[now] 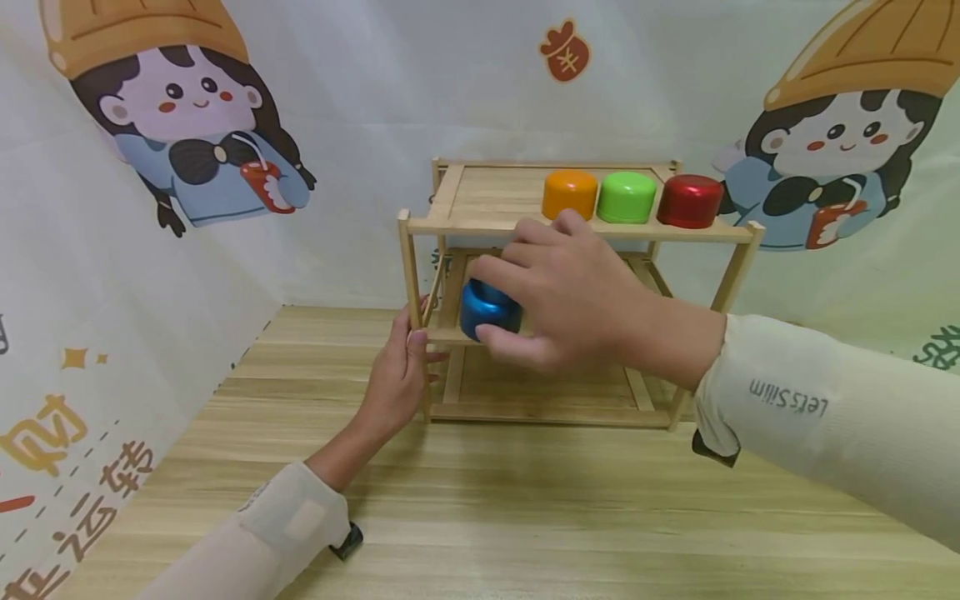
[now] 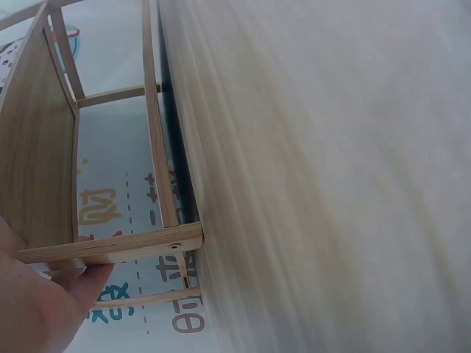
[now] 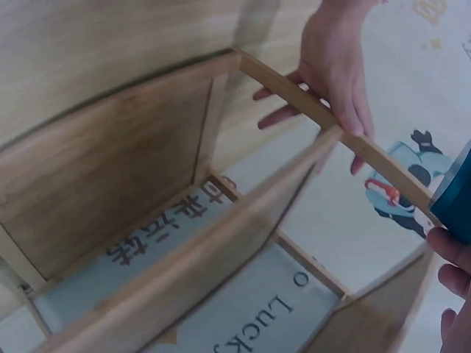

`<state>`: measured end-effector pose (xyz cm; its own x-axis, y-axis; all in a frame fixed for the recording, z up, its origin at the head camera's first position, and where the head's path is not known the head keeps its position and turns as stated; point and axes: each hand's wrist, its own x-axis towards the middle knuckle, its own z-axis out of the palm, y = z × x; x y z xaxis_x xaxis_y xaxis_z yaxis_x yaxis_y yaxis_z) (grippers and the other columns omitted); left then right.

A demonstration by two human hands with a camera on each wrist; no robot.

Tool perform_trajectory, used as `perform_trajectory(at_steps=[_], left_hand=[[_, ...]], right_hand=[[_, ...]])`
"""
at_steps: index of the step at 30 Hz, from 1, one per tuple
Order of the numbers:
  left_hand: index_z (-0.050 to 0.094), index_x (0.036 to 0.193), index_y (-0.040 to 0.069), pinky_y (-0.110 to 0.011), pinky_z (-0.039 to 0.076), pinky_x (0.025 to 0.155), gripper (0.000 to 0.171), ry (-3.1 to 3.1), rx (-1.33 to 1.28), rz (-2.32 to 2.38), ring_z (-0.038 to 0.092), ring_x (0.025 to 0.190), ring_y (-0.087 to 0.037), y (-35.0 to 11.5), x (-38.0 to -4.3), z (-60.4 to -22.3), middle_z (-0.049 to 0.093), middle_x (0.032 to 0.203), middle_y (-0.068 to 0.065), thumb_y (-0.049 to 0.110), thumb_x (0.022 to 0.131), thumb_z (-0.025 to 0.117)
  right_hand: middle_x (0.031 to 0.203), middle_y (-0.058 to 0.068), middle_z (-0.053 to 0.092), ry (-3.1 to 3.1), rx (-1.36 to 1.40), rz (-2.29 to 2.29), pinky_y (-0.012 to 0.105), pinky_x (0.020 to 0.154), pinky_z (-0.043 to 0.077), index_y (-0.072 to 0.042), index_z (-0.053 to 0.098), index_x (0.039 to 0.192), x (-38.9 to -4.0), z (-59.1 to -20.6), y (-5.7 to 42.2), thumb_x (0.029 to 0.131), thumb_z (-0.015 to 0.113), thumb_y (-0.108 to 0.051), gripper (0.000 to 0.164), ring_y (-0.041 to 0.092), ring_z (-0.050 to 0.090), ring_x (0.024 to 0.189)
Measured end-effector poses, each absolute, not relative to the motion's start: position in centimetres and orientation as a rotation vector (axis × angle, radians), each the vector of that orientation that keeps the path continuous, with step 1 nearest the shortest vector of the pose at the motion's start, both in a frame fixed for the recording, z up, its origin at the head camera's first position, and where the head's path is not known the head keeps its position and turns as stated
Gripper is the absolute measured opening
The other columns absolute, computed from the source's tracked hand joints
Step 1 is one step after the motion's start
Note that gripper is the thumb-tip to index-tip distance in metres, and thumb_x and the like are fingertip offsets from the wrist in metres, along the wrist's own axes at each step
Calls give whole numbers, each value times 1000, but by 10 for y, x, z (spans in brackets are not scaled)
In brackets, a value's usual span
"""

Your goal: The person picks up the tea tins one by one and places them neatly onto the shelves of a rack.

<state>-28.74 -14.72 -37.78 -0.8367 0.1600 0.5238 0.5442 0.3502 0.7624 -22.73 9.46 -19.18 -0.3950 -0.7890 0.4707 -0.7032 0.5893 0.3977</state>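
A light wooden rack with three levels stands on the table. My left hand grips its left front post near the middle level; in the left wrist view, the fingers wrap behind the post. With fingers and thumb, my right hand holds a shiny blue round canister at the front left of the middle shelf. The fingers cover its upper part; whether its base touches the shelf I cannot tell. Part of the blue canister shows at the right edge of the right wrist view.
Along the right half of the top shelf stand an orange canister, a green canister and a red canister in a row. A white printed cloth hangs behind the rack. The wooden tabletop extends in front.
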Motion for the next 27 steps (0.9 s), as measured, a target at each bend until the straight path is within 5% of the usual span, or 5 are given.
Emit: perform_trajectory(at_steps=[6, 27], left_hand=[[27, 159, 27, -54, 64, 69, 46, -2258, -614, -1498, 72, 102, -46, -147, -288, -379, 48, 147, -23, 30, 113, 27], [26, 160, 22, -54, 64, 70, 47, -2256, -613, -1500, 71, 104, -48, -147, -288, -378, 45, 151, -22, 29, 113, 29]], right_hand=[[106, 5, 74, -2170, 1157, -156, 51, 85, 49, -19, 64, 128, -232, -171, 97, 94, 51, -61, 56, 27, 60, 100], [112, 13, 74, -2221, 1017, -191, 56, 92, 44, -16, 60, 135, -255, -125, 98, 97, 47, -59, 59, 33, 56, 108]])
